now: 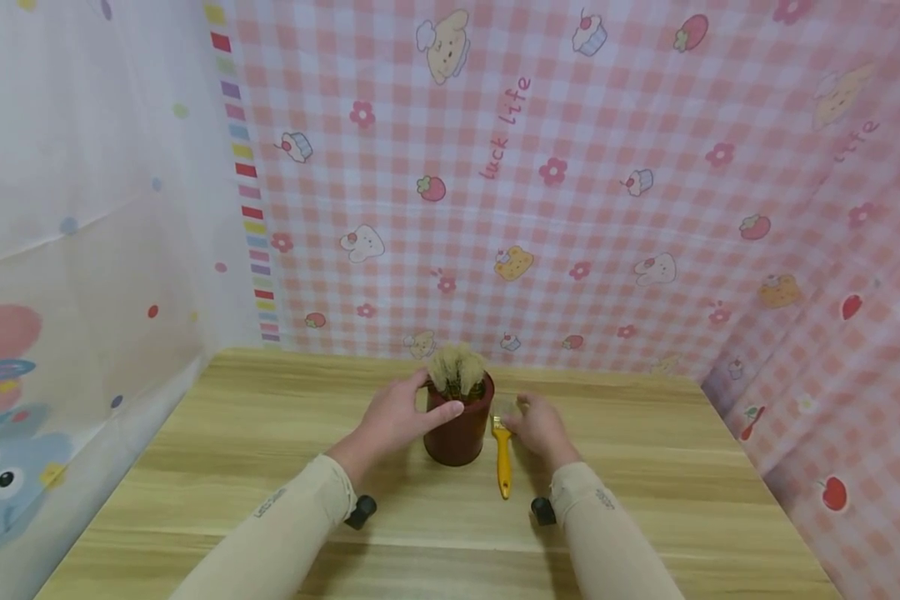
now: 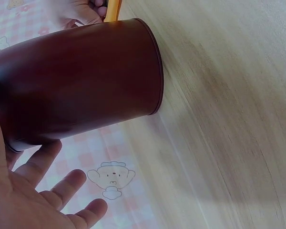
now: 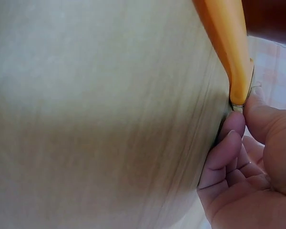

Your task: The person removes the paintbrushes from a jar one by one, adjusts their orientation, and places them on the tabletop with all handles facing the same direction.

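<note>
One pink-and-white gingham cloth [image 1: 465,225], printed with cupcakes, strawberries and flowers, hangs beyond the far edge of one light wood-grain table [image 1: 660,467]. Two beige sleeves [image 1: 288,525] reach in from the near side, ending at two bare hands. One dark red cylindrical holder [image 1: 453,437], smooth and slightly glossy with a thin raised edge at its base, stands upright in the far middle of the table; the left hand [image 1: 405,411] grips it near the rim, thumb across the near side. Bushy beige tufts [image 1: 456,367] fill its mouth, too matted to count. Just right of it is one yellow-handled paintbrush [image 1: 503,458], its handle pointing to the near side, a small hole near the tip; the right hand [image 1: 542,429] pinches its far end between thumb and fingertips. Two black wrist cameras [image 1: 360,512] sit at the cuffs
</note>
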`<state>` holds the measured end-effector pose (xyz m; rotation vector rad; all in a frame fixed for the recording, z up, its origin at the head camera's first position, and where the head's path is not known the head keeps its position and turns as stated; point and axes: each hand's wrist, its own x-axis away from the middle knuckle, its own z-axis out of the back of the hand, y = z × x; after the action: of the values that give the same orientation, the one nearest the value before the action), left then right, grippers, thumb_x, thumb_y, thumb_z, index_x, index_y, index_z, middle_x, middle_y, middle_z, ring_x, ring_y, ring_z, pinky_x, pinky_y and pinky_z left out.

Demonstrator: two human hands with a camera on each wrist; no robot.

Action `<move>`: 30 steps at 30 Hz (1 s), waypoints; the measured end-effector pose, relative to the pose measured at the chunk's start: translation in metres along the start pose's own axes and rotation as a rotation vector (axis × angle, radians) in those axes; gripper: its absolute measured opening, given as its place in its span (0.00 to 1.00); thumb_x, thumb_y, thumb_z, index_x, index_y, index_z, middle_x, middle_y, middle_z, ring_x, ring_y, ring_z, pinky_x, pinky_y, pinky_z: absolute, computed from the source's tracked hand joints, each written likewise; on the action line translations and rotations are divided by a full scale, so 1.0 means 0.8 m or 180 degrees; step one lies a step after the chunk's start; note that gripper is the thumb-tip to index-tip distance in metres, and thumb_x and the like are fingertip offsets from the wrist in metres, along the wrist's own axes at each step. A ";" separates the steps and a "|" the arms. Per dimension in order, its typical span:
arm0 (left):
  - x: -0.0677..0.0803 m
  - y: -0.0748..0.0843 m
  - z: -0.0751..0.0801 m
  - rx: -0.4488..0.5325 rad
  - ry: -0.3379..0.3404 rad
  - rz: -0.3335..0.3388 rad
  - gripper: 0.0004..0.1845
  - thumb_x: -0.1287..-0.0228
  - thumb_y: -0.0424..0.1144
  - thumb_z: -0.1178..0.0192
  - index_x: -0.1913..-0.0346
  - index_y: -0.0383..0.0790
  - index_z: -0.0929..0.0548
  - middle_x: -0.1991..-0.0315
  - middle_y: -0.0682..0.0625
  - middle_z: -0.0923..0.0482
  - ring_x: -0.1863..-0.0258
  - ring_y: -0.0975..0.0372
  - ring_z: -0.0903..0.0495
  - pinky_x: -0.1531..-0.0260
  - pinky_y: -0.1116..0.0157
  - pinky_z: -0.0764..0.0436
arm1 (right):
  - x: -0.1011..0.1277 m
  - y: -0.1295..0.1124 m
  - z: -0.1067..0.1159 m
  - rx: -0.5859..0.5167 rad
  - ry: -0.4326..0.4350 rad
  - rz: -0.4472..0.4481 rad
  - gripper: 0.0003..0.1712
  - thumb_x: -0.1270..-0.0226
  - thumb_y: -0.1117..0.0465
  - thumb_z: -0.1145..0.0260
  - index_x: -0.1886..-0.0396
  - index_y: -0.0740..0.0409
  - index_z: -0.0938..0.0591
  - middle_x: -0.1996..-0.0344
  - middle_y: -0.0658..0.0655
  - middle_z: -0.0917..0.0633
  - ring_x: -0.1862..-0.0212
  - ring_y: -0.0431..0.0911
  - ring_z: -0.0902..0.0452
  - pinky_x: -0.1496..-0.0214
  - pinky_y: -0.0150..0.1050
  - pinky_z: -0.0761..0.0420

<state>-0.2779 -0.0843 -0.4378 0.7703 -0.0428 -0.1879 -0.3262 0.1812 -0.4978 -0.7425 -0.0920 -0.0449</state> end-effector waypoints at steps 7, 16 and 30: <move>0.002 -0.001 -0.001 0.0040 0.0003 0.0003 0.56 0.36 0.78 0.38 0.16 0.43 0.35 0.20 0.42 0.30 0.22 0.44 0.29 0.27 0.41 0.25 | 0.003 0.000 -0.002 0.0023 0.0012 -0.0021 0.34 0.22 0.57 0.30 0.24 0.68 0.27 0.25 0.73 0.26 0.22 0.68 0.32 0.20 0.62 0.31; 0.004 -0.001 -0.002 0.0051 -0.0016 0.0027 0.57 0.36 0.78 0.38 0.16 0.43 0.36 0.20 0.42 0.30 0.22 0.44 0.29 0.27 0.40 0.26 | 0.006 0.005 -0.002 0.0012 -0.0018 0.0063 0.35 0.21 0.56 0.31 0.23 0.68 0.28 0.25 0.74 0.26 0.22 0.69 0.33 0.20 0.64 0.32; 0.003 0.001 0.000 0.0042 -0.0029 0.0060 0.57 0.37 0.78 0.39 0.16 0.43 0.37 0.20 0.42 0.31 0.22 0.43 0.29 0.27 0.40 0.26 | 0.014 0.000 0.041 -0.0354 -0.0211 0.0176 0.39 0.18 0.52 0.34 0.17 0.61 0.36 0.45 0.69 0.13 0.52 0.54 0.12 0.48 0.49 0.12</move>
<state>-0.2758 -0.0843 -0.4372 0.7818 -0.0600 -0.1734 -0.3171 0.2034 -0.4723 -0.8576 -0.1328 0.0276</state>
